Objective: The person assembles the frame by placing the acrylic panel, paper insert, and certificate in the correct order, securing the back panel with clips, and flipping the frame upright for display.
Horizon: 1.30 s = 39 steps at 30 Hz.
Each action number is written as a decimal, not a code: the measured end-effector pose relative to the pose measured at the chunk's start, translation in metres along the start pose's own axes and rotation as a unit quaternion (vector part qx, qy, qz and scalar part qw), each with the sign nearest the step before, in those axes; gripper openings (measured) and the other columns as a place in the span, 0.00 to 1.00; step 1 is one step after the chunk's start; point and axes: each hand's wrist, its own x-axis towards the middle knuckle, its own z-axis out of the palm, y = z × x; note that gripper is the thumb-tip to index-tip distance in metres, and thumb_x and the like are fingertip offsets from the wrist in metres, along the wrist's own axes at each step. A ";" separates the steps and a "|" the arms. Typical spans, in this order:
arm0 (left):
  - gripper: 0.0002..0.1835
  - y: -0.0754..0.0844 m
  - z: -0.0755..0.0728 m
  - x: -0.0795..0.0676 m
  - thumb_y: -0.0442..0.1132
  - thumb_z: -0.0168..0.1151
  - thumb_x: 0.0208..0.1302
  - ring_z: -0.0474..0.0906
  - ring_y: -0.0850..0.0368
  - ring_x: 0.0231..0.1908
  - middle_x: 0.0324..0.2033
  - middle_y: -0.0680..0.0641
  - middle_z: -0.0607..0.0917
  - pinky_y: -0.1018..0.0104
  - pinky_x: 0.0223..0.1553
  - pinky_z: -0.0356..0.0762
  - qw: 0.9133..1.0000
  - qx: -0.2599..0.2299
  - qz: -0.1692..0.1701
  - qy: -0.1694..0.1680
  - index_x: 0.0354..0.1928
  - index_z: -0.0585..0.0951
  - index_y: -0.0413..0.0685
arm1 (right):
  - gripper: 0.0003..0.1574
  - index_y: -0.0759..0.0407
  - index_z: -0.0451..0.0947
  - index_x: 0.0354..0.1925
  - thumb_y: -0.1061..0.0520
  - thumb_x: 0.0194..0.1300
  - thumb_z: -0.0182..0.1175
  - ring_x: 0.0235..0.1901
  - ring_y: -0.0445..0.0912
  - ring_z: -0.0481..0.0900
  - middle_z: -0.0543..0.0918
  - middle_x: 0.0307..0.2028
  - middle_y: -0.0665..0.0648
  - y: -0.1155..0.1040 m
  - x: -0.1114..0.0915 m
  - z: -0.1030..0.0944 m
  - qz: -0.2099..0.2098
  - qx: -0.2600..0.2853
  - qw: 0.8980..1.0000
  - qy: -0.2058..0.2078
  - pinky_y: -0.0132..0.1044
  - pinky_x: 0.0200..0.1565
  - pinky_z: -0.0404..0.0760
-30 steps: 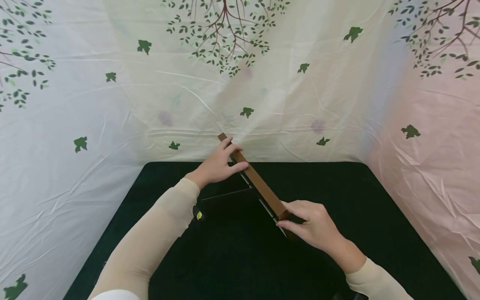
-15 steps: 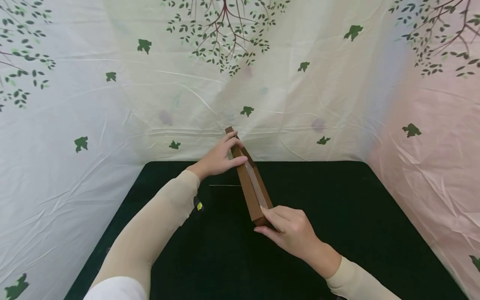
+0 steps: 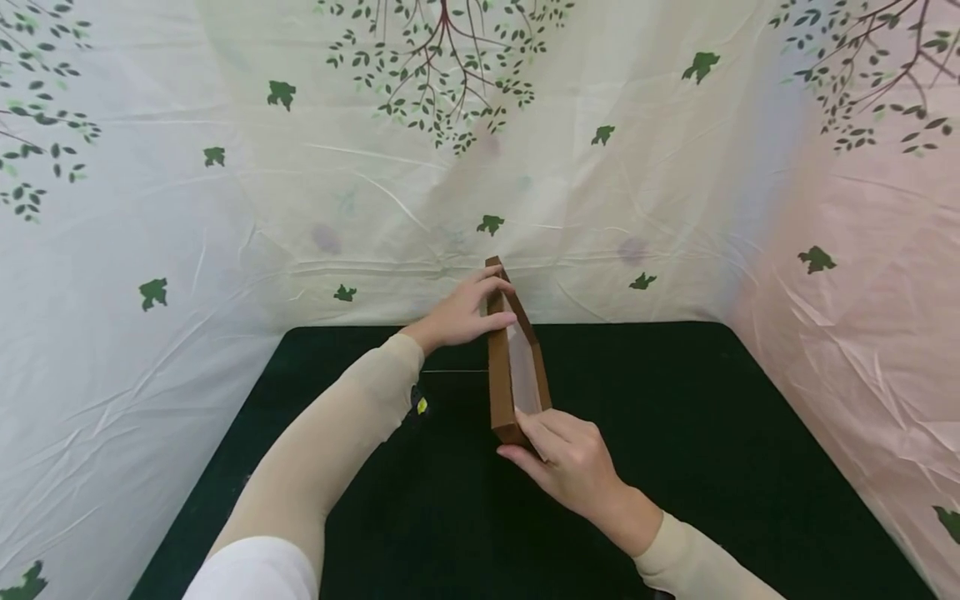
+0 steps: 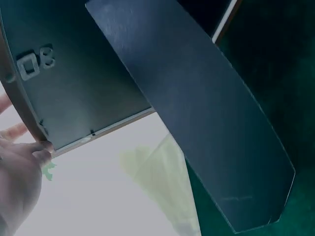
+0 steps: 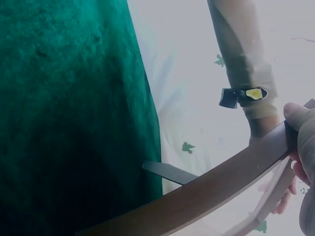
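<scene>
A brown picture frame [image 3: 501, 392] is held up on edge over the dark table, its pale front turned to the right and seen at a steep angle. My left hand [image 3: 467, 312] grips its far upper part, fingers over the edge and thumb on the near side. At the near end, my right hand [image 3: 573, 467] pinches the corner between thumb and fingers. The left wrist view shows the black backing [image 4: 88, 93] with small metal fittings, and a long dark stand leg [image 4: 202, 123] swung out from it. In the right wrist view the leg's tip [image 5: 167, 173] sticks out behind the frame.
The table [image 3: 412, 500] has a dark green cloth covering. Behind and beside it hang pale curtains [image 3: 390, 208] printed with leaves and branches. A small device with a yellow mark [image 3: 422, 406] is strapped at the left wrist.
The frame has turned from showing its brown edge and back to showing its front, and stands steeper. Its far end and my left hand moved right; my right hand shifted left.
</scene>
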 end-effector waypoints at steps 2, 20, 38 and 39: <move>0.29 0.002 0.003 0.002 0.57 0.55 0.66 0.50 0.48 0.71 0.73 0.45 0.52 0.46 0.66 0.57 1.000 -0.005 0.006 0.001 0.63 0.71 0.50 | 0.25 0.65 0.83 0.46 0.48 0.56 0.71 0.28 0.41 0.82 0.84 0.31 0.53 0.000 0.000 0.002 0.007 -0.003 1.000 0.003 0.31 0.31 0.82; 0.39 0.053 -0.002 -0.093 0.68 0.43 0.67 0.55 0.47 0.70 0.74 0.46 0.49 0.47 0.65 0.61 0.998 0.053 -0.021 -0.029 0.73 0.58 0.56 | 0.23 0.60 0.83 0.44 0.43 0.70 0.55 0.40 0.43 0.82 0.85 0.41 0.52 0.049 -0.005 -0.010 0.073 0.073 0.994 -0.033 0.34 0.42 0.80; 0.41 0.097 0.044 -0.134 0.65 0.48 0.68 0.63 0.59 0.66 0.70 0.53 0.63 0.57 0.63 0.66 0.999 0.029 -0.009 0.040 0.75 0.52 0.53 | 0.44 0.51 0.62 0.71 0.27 0.69 0.42 0.67 0.54 0.62 0.64 0.70 0.58 0.133 0.059 0.010 -0.071 -0.064 0.964 -0.249 0.49 0.64 0.65; 0.41 0.097 0.044 -0.134 0.64 0.48 0.68 0.63 0.59 0.66 0.70 0.53 0.63 0.58 0.63 0.66 0.999 0.027 -0.009 0.044 0.75 0.53 0.52 | 0.44 0.52 0.63 0.71 0.27 0.69 0.41 0.67 0.54 0.62 0.64 0.69 0.58 0.133 0.061 0.012 -0.079 -0.064 0.964 -0.244 0.49 0.65 0.64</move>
